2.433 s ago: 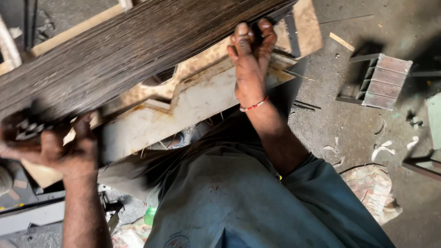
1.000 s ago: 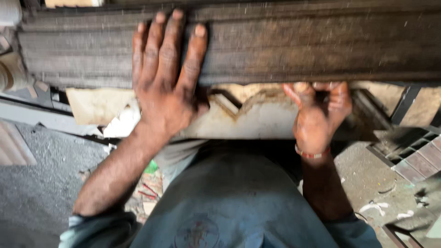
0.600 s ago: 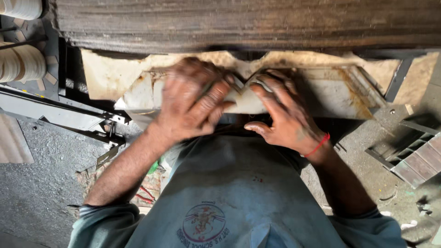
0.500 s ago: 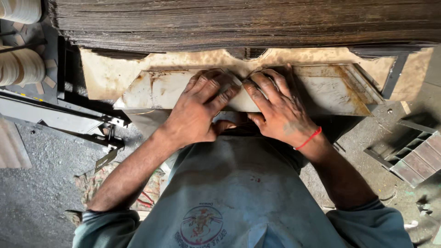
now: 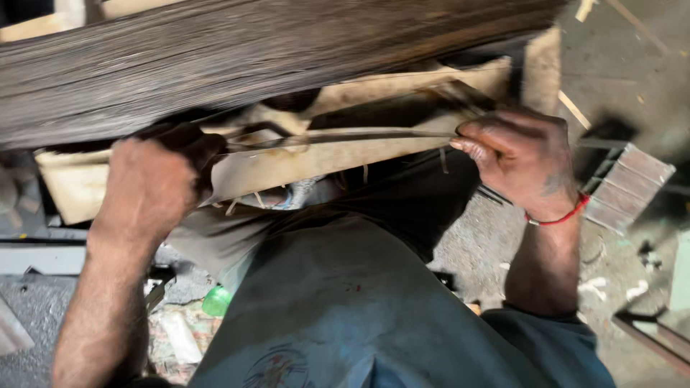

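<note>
Both hands pinch one thin pale veneer sheet by its ends, left hand and right hand, beneath a dark stacked pile; likely light, floppy, brittle.

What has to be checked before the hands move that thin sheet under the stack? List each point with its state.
1. Left hand closed on one end of the thin sheet: ok.
2. Right hand curled on the other end: ok.
3. Sheet runs unbroken and nearly level from hand to hand: ok.
4. Sheet free of the dark stack just above it: cannot tell, the picture is blurred.
5. Sheet clear of the pale board below it: cannot tell.
6. Room beside the right wrist: not ok, a grey slatted frame lies close on the floor.
</note>
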### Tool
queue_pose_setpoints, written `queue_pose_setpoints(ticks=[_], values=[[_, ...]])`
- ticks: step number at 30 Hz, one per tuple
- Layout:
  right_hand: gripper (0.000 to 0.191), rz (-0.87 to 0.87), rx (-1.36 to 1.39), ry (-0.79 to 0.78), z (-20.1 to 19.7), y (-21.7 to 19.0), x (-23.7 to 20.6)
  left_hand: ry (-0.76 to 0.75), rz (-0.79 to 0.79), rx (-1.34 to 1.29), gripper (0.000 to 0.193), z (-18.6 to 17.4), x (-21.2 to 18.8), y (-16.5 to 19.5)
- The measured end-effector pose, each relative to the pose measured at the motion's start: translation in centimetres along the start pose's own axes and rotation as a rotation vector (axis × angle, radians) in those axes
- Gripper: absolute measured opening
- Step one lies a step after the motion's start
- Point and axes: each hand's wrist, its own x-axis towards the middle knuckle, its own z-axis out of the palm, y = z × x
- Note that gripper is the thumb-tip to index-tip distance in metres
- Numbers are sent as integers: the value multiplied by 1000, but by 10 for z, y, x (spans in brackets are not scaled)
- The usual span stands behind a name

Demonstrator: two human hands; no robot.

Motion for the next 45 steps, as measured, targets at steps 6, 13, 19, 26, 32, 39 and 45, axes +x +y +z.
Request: queue_pose_setpoints(ticks=[6,13,19,26,32,39,45], values=[[27,26,215,597,61,23,-21,392,52,-215,24,-1,81,91],[71,215,607,1077,103,56,19,443,8,-332,46,-30,103,105],[41,306,421,1140,116,82,29,441,11,-391,52,-19,95,126],[30,377,285,1082,104,72,24,428,-65,-436,52,-10,100,125],[31,334,521,1117,99,71,30,424,-63,-400,52,-14,111,120],[29,399,575,1093,103,69,28,513,4,-331,40,-38,134,114],[47,241,487,1175,110,81,29,554,51,-334,39,-50,170,110]])
